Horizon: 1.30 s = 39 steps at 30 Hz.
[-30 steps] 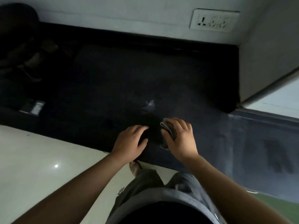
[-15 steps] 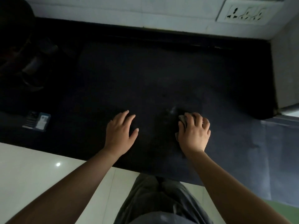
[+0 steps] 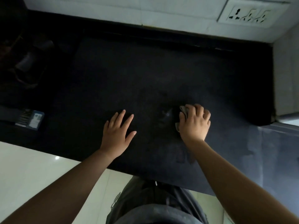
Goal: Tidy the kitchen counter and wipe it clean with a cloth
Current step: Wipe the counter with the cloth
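Note:
A black kitchen counter point(image 3: 161, 75) fills the middle of the head view. My right hand point(image 3: 195, 123) presses a small grey cloth point(image 3: 183, 110) flat against the counter, the fingers curled over it; only the cloth's left edge shows. A faint shiny spot point(image 3: 167, 114) lies on the counter just left of the cloth. My left hand point(image 3: 117, 131) rests flat on the counter with fingers spread, about a hand's width left of the right one, holding nothing.
A small blue and white box point(image 3: 30, 119) lies near the counter's front left. Dark, hard-to-read objects point(image 3: 24, 62) crowd the far left. A white wall with a socket plate point(image 3: 250, 13) backs the counter; a pale wall point(image 3: 286, 75) bounds it on the right. Pale floor point(image 3: 32, 167) lies below.
Both hands have moved away from the counter's front edge toward the wall. The right hand slid the cloth forward and right, and its fingers went from pinching the cloth to pressing it down.

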{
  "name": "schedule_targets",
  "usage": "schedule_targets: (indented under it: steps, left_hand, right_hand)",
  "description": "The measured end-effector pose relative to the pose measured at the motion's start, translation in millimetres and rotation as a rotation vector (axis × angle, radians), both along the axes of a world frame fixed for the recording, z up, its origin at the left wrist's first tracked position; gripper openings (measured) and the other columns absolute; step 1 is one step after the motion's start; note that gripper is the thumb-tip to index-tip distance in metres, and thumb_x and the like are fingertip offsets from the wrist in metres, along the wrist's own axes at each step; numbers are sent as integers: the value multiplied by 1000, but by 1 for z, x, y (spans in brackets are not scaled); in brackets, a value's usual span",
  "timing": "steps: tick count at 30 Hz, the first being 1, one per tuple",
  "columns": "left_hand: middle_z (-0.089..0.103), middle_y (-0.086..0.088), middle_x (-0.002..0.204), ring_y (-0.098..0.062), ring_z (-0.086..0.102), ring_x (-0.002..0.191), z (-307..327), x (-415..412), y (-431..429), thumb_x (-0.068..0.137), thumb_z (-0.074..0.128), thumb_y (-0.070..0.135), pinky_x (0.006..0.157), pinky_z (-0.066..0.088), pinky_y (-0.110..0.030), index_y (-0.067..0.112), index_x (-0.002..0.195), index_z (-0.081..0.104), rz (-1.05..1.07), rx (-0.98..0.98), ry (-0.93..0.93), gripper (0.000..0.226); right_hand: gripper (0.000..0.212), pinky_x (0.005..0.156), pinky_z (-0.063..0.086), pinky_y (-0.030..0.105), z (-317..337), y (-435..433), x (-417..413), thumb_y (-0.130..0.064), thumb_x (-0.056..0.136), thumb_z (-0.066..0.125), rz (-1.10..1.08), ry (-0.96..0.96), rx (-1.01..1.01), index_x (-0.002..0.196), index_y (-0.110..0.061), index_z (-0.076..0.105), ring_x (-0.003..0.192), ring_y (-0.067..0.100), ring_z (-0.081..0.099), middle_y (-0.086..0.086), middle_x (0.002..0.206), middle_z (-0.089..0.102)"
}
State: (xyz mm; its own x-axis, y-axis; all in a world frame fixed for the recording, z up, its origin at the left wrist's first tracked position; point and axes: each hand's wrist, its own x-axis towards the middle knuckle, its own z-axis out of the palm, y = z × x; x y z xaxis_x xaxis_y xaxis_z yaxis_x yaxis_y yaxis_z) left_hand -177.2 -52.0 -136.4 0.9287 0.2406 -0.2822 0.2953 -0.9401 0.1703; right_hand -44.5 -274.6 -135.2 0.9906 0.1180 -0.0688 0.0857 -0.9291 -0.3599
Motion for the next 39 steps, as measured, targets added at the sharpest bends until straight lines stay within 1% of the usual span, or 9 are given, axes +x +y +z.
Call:
schedule_targets:
  steps: [4, 9, 13, 17, 21, 26, 30, 35, 39]
  left_hand:
    - [11, -5, 158, -28, 9, 144, 1, 0, 0, 89, 31, 53, 111, 19, -54, 31, 146, 18, 10, -3, 37, 62]
    - [14, -5, 158, -28, 11, 144, 6, 0, -2, 91, 40, 49, 111, 23, -54, 30, 146, 22, 34, -17, 27, 60]
    - [13, -4, 158, -27, 12, 144, 11, 4, 2, 90, 42, 48, 109, 26, -48, 30, 145, 22, 14, -37, 53, 61]
    - [10, 1, 158, -22, 7, 145, 18, 10, 2, 90, 39, 49, 111, 26, -46, 34, 145, 18, 25, -45, 119, 61]
    - [17, -2, 156, -23, 14, 144, 26, 13, 0, 92, 41, 46, 109, 30, -47, 30, 144, 25, 35, -53, 101, 58]
    - [33, -8, 150, -28, 29, 138, 27, 24, 12, 91, 47, 39, 102, 37, -47, 22, 137, 42, -20, 3, -61, 50]
    - [34, -8, 150, -27, 31, 137, 18, 50, 30, 91, 46, 39, 101, 38, -47, 23, 137, 42, -186, -11, -65, 49]
    - [35, -9, 148, -30, 33, 135, 4, 86, 62, 91, 44, 37, 105, 34, -52, 23, 137, 41, -394, -26, -93, 48]
    - [30, -8, 151, -29, 25, 139, -12, 105, 93, 93, 39, 39, 109, 22, -56, 28, 140, 35, -540, -27, -110, 49]
  right_hand:
    - [37, 87, 37, 48, -1, 16, 13, -38, 90, 48, 106, 8, -18, 123, -20, 49, 119, 35, 34, 8, 133, 43]
    - [37, 77, 46, 46, -1, -30, -29, -38, 86, 57, 361, -67, 14, 119, -22, 55, 109, 34, 47, 5, 121, 54]
    - [35, 80, 45, 46, -1, -48, -21, -35, 85, 60, 267, -94, 58, 117, -20, 59, 107, 35, 49, 7, 120, 57]
    - [35, 85, 39, 48, 1, -6, 15, -36, 89, 52, 119, -32, 84, 118, -18, 55, 115, 37, 40, 11, 128, 50]
    - [38, 90, 36, 47, 2, 21, 27, -38, 92, 44, 159, 20, 27, 124, -19, 49, 122, 34, 34, 8, 135, 43]
    - [36, 84, 41, 45, 4, 0, -16, -38, 89, 50, 318, 2, 60, 122, -22, 52, 119, 32, 40, 3, 130, 49]
    - [34, 82, 43, 45, 0, -15, -30, -37, 88, 56, 56, -75, 82, 118, -21, 58, 112, 35, 45, 6, 123, 55]
    - [33, 88, 35, 45, 0, 19, 3, -36, 89, 50, -398, -44, 56, 117, -19, 55, 120, 35, 35, 7, 130, 49]
    - [34, 90, 35, 45, -3, 54, 11, -38, 91, 46, -453, -61, -1, 119, -21, 53, 122, 33, 35, 5, 132, 47]
